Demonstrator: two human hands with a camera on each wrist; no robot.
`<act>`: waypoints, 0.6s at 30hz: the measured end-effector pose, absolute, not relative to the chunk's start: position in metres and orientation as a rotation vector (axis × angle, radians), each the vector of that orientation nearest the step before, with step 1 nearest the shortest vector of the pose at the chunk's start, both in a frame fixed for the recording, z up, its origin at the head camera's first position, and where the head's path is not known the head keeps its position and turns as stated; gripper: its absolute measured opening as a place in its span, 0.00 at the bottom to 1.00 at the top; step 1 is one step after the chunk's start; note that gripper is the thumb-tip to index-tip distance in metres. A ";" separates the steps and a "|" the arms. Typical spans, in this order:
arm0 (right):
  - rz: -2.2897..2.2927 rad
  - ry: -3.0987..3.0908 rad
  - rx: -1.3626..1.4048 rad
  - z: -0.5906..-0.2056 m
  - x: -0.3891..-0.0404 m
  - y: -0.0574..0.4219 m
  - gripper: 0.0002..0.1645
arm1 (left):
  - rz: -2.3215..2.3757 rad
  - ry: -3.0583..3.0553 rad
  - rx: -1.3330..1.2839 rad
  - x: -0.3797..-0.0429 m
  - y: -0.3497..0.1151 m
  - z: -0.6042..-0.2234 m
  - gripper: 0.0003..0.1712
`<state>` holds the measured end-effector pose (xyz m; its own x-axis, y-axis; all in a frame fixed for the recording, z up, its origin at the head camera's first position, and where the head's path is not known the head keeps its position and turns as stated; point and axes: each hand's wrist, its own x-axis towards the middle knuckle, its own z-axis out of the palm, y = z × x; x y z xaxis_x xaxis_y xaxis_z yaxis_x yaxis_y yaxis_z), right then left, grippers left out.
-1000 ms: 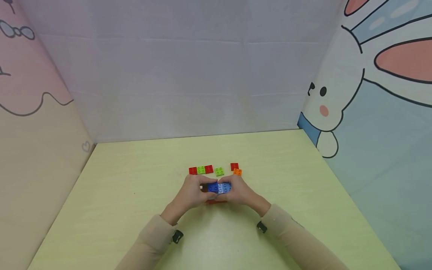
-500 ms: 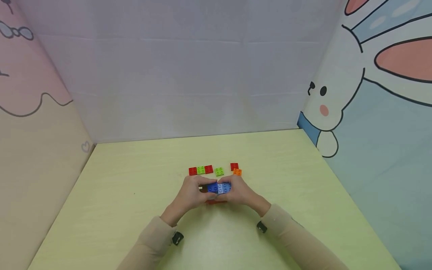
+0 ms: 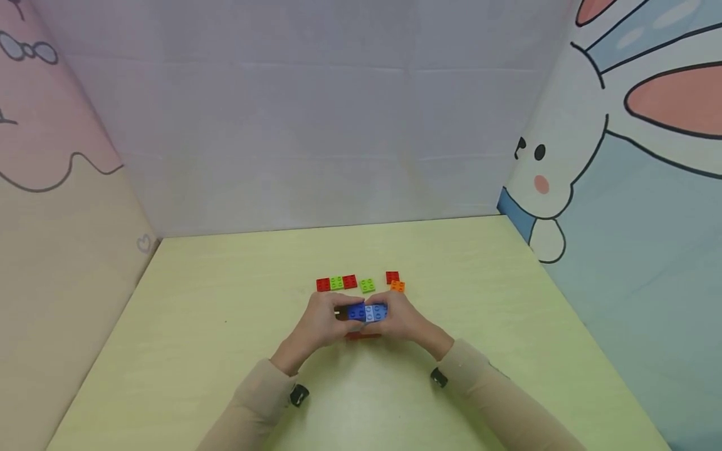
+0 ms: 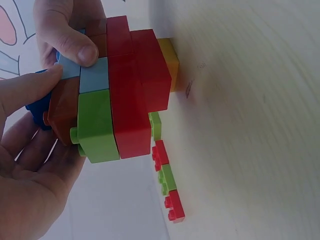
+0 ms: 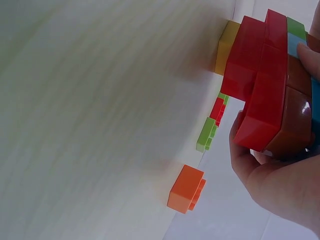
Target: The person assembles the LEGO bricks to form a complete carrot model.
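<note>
Hands (image 3: 320, 319) (image 3: 400, 318) gripping brick stack (image 3: 366, 312), crosswise, studs (image 3: 378, 309) up

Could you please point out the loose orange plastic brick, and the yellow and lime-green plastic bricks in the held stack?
Loose orange plastic brick (image 5: 183, 189): right wrist view, on its smooth face.
Yellow plastic brick (image 4: 172, 64): left wrist view, on its exposed side.
Lime-green plastic brick (image 4: 98, 126): left wrist view, on its broad side face.

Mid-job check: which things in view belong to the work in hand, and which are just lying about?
Work in hand:
brick build, held up between both hands
left hand, gripping it
right hand, gripping it

Lying about on the table, possibly spare parts:
red-green-red brick row
single green brick
separate red brick
orange brick
</note>
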<state>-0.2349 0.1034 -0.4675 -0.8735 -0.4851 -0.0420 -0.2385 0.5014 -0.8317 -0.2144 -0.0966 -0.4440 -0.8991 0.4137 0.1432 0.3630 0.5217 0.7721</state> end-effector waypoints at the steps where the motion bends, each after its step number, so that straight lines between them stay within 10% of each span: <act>1: -1.307 2.480 -0.622 -0.469 -0.236 0.103 0.22 | 1.340 2.690 0.696 -0.215 -0.097 -0.444 0.24; 18: -1.290 2.467 -0.705 -0.471 -0.246 0.117 0.35 | 1.252 2.822 0.785 -0.219 -0.097 -0.449 0.25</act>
